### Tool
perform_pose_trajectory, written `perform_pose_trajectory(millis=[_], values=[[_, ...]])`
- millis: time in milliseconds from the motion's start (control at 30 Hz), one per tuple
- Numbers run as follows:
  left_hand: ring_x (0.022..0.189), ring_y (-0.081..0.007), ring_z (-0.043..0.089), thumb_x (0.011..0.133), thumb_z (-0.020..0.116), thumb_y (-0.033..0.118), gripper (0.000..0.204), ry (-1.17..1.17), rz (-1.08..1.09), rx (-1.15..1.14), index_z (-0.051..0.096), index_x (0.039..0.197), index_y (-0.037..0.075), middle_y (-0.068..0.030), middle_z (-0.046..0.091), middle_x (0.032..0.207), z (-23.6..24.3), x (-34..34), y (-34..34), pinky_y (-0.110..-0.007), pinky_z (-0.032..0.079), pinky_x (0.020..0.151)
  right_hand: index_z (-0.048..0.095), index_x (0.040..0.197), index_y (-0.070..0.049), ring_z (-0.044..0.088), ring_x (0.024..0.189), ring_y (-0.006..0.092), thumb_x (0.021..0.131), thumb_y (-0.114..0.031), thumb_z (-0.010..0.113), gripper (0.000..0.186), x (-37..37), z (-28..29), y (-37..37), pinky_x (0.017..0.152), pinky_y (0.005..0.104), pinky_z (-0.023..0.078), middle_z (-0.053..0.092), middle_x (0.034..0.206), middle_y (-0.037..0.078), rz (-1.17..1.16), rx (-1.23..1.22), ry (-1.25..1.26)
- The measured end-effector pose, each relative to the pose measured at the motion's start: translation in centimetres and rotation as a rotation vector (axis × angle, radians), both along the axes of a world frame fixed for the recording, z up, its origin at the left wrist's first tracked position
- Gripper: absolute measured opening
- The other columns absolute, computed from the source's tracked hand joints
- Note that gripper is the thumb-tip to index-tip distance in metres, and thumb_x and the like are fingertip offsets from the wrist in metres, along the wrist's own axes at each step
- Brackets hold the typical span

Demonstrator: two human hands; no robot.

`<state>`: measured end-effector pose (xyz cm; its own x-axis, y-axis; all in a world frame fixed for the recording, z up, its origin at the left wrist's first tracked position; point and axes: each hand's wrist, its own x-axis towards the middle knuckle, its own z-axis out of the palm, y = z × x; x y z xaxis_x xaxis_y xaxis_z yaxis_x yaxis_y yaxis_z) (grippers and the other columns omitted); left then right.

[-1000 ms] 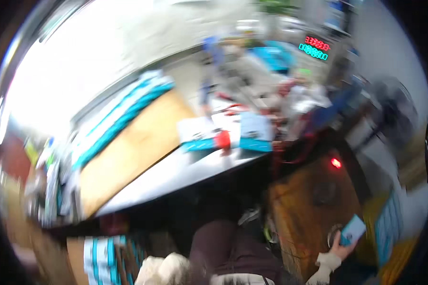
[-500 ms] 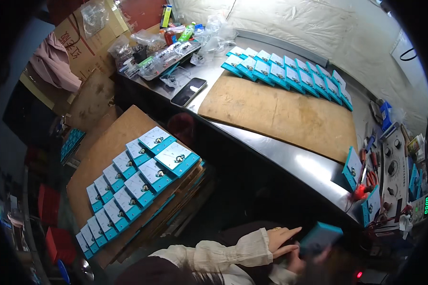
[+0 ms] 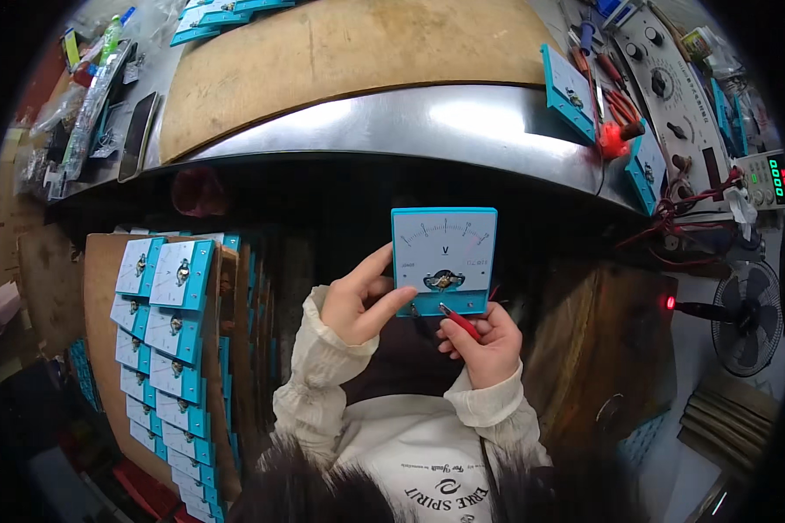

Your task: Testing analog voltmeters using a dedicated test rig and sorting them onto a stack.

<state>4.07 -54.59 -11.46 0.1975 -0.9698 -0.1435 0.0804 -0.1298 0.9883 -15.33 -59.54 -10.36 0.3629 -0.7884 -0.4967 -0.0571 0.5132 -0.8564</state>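
In front of my chest is a teal panel meter (image 3: pixel 446 228), its white dial facing up toward me. My left hand (image 3: pixel 356 305) grips its left side, the thumb lying over the lower left corner. From the lower right, my right hand (image 3: pixel 487 347) pinches a red test probe (image 3: pixel 460 322), whose metal tip is at the teal strip below the dial, by a screw. Whether the tip touches the screw I cannot tell. A thin dark shape below my left thumb is too unclear to name.
Rows of similar meters (image 3: pixel 176 333) lie on a board stack at left. Ahead, a steel bench (image 3: pixel 462 122) bears a wooden board (image 3: pixel 349 52), more meters, pliers (image 3: pixel 621 106), a knobbed test instrument (image 3: pixel 672 96) and a power supply (image 3: pixel 763 179). A fan (image 3: pixel 747 315) stands at right.
My view has turned right and down toward my lap. The meter, blurred at the lower right before, is now steady before me in my left hand; my right hand shows the red probe.
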Motion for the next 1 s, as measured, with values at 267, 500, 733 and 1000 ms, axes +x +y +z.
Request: perform_pose_trajectory(millis=[267, 500, 733, 1000], values=[[0.054, 0.0007, 0.041, 0.092, 0.057, 0.005, 0.061, 0.165, 0.066, 0.008, 0.026, 0.144, -0.005, 0.0021, 0.061, 0.074, -0.4, -2.2, -0.7, -0.016, 0.028, 0.050, 0.058, 0.099, 0.002, 0.065, 0.065, 0.0112, 0.082, -0.008, 0.073, 0.025, -1.6, -0.3, -1.7, 0.053, 0.0192, 0.046, 0.070, 0.085, 0.009, -0.006, -0.008, 0.025], [0.059, 0.0007, 0.044, 0.092, 0.058, 0.003, 0.063, 0.262, 0.136, 0.042, 0.025, 0.144, -0.006, -0.0049, 0.066, 0.092, 0.1, -3.4, -1.5, -0.015, 0.031, 0.053, 0.060, 0.098, 0.001, 0.064, 0.069, 0.0095, 0.081, -0.004, 0.073, 0.022, -2.7, -0.9, -1.5, 0.060, 0.0199, 0.050, 0.068, 0.085, 0.009, -0.109, -0.213, -0.076], [0.062, 0.0002, 0.047, 0.091, 0.058, 0.001, 0.063, 0.324, 0.171, 0.052, 0.025, 0.144, -0.005, -0.0078, 0.065, 0.105, 0.4, -4.5, -2.5, -0.014, 0.033, 0.055, 0.064, 0.096, 0.001, 0.064, 0.072, 0.0091, 0.078, -0.003, 0.075, 0.021, -3.5, -0.9, -2.4, 0.064, 0.0202, 0.050, 0.068, 0.085, 0.007, -0.075, -0.487, 0.057], [0.061, -0.0006, 0.046, 0.091, 0.058, 0.001, 0.063, 0.289, 0.136, 0.048, 0.026, 0.145, -0.004, -0.0057, 0.065, 0.100, 0.1, -4.6, -2.4, -0.015, 0.033, 0.055, 0.065, 0.093, 0.001, 0.064, 0.073, 0.0136, 0.074, -0.003, 0.078, 0.023, -4.0, -0.3, -2.8, 0.065, 0.0231, 0.050, 0.067, 0.083, 0.009, -0.023, -0.588, 0.165]])
